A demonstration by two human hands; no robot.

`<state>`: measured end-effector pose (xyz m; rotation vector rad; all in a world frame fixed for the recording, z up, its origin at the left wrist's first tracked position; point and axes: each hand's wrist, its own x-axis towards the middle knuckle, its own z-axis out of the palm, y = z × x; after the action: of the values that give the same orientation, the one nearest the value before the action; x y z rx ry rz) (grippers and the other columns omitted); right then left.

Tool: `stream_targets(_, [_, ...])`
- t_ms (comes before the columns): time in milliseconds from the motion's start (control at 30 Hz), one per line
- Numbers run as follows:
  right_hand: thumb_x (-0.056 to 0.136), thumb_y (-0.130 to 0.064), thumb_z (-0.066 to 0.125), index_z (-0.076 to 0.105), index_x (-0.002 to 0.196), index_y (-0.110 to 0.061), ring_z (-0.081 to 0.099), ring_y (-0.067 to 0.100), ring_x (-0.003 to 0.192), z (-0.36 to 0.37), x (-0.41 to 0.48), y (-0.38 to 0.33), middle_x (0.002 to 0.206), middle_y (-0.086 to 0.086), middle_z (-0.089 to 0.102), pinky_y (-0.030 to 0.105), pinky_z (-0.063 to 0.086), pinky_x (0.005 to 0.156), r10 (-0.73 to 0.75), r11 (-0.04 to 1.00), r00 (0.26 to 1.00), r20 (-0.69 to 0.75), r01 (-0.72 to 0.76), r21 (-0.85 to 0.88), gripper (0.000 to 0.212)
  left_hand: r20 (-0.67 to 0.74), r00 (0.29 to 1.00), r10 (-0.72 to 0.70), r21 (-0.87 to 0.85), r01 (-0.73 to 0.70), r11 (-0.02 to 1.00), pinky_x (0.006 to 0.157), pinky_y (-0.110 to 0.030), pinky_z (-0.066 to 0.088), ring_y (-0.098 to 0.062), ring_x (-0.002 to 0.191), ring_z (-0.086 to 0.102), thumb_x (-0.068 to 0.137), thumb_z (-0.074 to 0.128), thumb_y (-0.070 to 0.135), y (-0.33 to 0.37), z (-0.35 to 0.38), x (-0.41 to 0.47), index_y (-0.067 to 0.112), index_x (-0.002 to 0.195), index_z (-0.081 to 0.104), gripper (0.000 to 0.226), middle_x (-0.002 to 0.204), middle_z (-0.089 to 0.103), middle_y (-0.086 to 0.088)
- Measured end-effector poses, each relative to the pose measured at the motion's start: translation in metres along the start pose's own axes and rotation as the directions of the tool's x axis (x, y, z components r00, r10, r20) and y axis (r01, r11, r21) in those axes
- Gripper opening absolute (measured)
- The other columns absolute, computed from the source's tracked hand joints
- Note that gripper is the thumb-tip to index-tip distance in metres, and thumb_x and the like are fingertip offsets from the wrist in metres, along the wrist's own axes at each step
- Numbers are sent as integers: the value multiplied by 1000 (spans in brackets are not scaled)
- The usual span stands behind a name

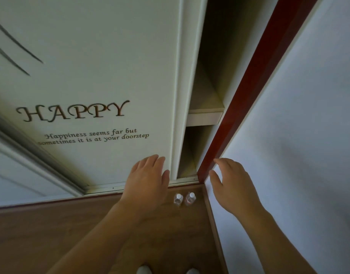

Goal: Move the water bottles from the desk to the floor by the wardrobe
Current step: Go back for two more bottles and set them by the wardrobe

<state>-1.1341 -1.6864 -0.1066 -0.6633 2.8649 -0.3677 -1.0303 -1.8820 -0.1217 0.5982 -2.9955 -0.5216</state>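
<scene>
Two bottles (183,199) stand low centre: light, slippery, thin-walled; grip mid-body. Left hand (147,178) and right hand (232,186) open, empty.

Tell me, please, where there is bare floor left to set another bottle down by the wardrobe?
Bare wooden floor runs wide to the left of the two water bottles, along the wardrobe's sliding door, and in front of them. It is crowded on their right: the wall and red wardrobe frame close off that corner. Both hands, left and right, are empty.
</scene>
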Motion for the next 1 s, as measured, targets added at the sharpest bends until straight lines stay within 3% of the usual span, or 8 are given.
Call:
stream_targets(233, [99, -49, 38, 41, 143, -27, 40, 18, 138, -79, -44, -22, 151, -5, 42, 30, 30, 112, 27, 999, 999, -44, -25, 28, 50, -27, 999, -22, 5, 22, 1000, 120, -40, 24, -17, 145, 29, 103, 31, 39, 30, -85, -40, 21, 149, 36, 50, 156, 35, 0])
stream_targets(567, [101, -49, 34, 33, 149, -26, 34, 19, 142, -106, -102, -45, 156, -4, 35, 31, 25, 115, 6, 998, 1000, -13, -7, -58, 53, -54, 998, -43, -52, 40, 998, 119, -37, 20, -18, 146, 27, 104, 32, 37, 37, -116, -93, 19, 150, 34, 50, 157, 33, -2])
stream_targets(733, [102, -48, 31, 29, 151, -26, 30, 19, 145, -99, -138, -69, 158, -4, 31, 31, 20, 117, 64, 991, 997, -46, -69, -111, 54, -16, 999, 28, -40, -29, 999, 121, -39, 19, -19, 147, 23, 104, 31, 39, 16, -123, -115, 19, 152, 30, 52, 159, 29, -2])
stream_targets(1000, [100, -50, 27, 26, 153, -25, 26, 21, 147, -74, -211, -109, 160, -3, 27, 37, 18, 119, 283, 956, 958, -50, -286, -68, 58, 63, 978, 199, 7, -200, 980, 121, -42, 19, -19, 149, 19, 104, 29, 39, -19, -146, -148, 20, 153, 27, 52, 161, 25, -1])
